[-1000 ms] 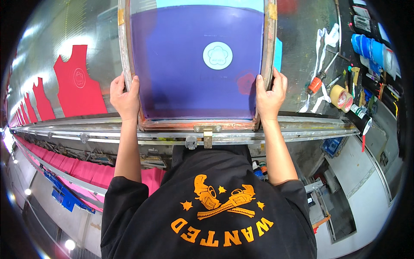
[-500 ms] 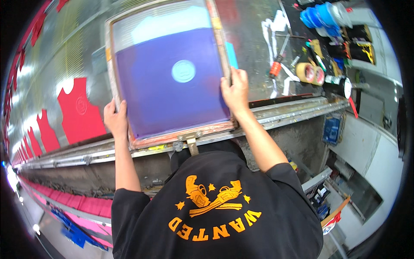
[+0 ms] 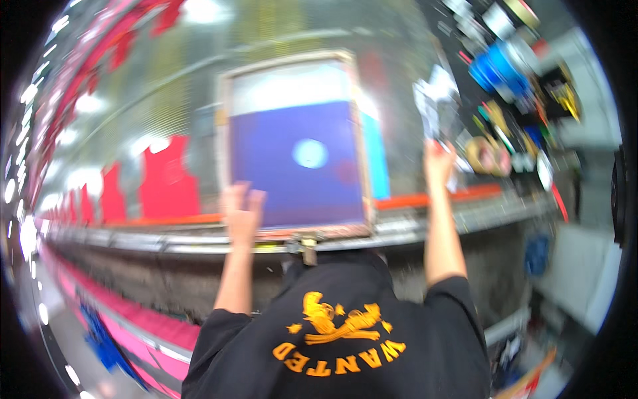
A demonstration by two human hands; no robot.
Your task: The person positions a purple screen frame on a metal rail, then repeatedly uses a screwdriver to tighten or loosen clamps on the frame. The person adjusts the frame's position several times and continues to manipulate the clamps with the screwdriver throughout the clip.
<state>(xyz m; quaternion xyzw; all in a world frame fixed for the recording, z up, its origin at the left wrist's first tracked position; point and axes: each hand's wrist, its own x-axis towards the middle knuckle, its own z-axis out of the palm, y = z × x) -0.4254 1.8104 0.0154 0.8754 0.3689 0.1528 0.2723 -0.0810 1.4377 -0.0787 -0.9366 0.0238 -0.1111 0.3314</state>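
A wooden-framed printing screen (image 3: 290,61) lies flat on the long table, its mesh purple with a pale round spot (image 3: 310,153). My left hand (image 3: 242,211) rests at the screen's near left corner with its fingers spread. My right hand (image 3: 438,161) is off the frame, out to the right beside a crumpled white rag (image 3: 432,100). The picture is blurred, so I cannot make out the right hand's fingers. A turquoise strip (image 3: 375,159) shows along the screen's right side.
Red garments (image 3: 166,179) lie in a row on the table to the left. A metal rail (image 3: 465,213) runs along the near edge. Tape rolls (image 3: 482,154), blue containers (image 3: 502,66) and small tools crowd the right end. My black shirt with an orange print fills the bottom.
Both hands gripped the screen's sides before. Now my right hand has let go and moved right toward the rag. My left hand has loosened at the near corner. The view has swung.
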